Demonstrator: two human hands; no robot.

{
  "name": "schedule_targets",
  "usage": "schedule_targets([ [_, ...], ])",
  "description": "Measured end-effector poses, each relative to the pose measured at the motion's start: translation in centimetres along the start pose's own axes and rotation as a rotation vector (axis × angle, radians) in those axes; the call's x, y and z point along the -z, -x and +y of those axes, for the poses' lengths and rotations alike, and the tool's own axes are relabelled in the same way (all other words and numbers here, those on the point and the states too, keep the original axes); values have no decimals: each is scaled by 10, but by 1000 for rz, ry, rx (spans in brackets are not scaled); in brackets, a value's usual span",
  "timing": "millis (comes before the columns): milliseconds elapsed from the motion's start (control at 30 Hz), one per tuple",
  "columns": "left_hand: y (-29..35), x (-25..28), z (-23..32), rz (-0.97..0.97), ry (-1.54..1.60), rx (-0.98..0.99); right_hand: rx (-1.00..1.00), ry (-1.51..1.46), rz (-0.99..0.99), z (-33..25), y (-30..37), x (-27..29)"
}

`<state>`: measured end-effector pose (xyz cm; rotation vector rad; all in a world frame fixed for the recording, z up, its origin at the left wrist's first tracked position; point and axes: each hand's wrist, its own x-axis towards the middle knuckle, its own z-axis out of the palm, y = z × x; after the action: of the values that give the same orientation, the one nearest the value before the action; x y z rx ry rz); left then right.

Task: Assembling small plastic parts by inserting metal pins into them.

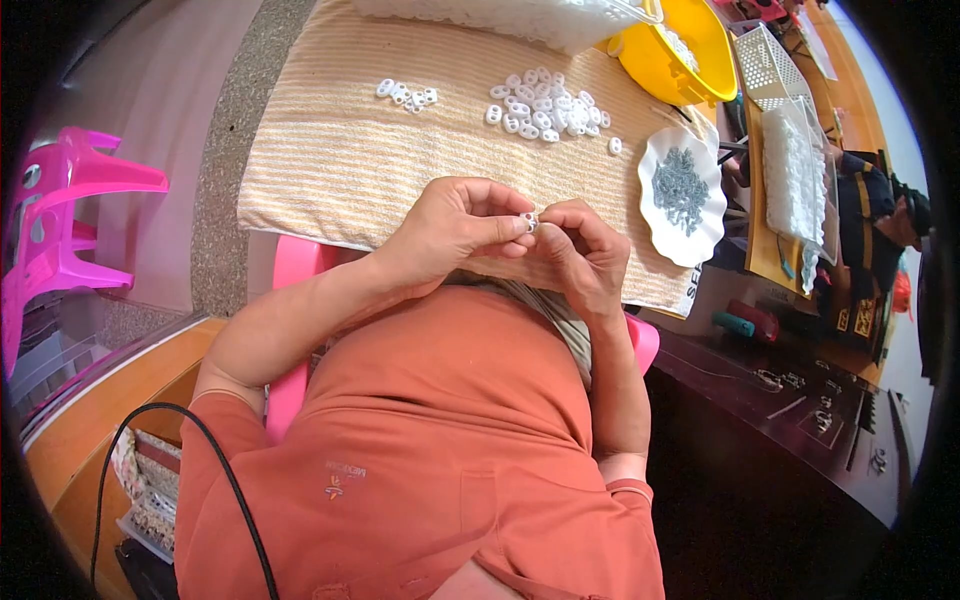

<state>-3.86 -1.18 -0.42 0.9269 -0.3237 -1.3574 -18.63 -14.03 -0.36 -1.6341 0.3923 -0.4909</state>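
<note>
My left hand [455, 228] pinches a small white plastic piece [530, 221] between thumb and fingers, just past the table's near edge. My right hand [584, 250] meets it from the other side, thumb and forefinger closed at the piece; whether they also hold something tiny is hidden. Beyond the hands lies a loose pile of white oval plastic pieces [545, 103], each with two holes. A smaller group of similar white pieces [406, 95] lies to the left. To the right, a white scalloped plate [655, 226] holds many small grey metal-looking parts [680, 190].
A striped beige towel [330, 150] covers the table. At the far side stand a clear bin [520, 22] of white pieces and a yellow basin [668, 80]. A pink stool [80, 215] is at left. Another person [870, 230] sits at right near a white-filled tray [795, 180].
</note>
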Motion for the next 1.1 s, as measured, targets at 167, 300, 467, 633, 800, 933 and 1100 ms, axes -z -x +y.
schedule_targets([
  [167,-1,1,-2,-10,13,3,11,11,8,0,0,0],
  [300,0,0,-1,-10,17,5,9,-10,5,0,0,-1],
  [467,-1,3,-3,-30,-6,9,19,0,-4,-2,0,-1],
  [633,-1,3,-3,-32,-33,3,6,13,-10,-2,0,0],
  [800,0,1,-2,-25,-24,8,18,55,-12,0,0,1],
  [933,0,1,-2,-32,-47,11,-36,32,-22,-2,1,1],
  [1100,0,0,-1,-29,-46,13,-144,-82,-31,-6,1,2],
])
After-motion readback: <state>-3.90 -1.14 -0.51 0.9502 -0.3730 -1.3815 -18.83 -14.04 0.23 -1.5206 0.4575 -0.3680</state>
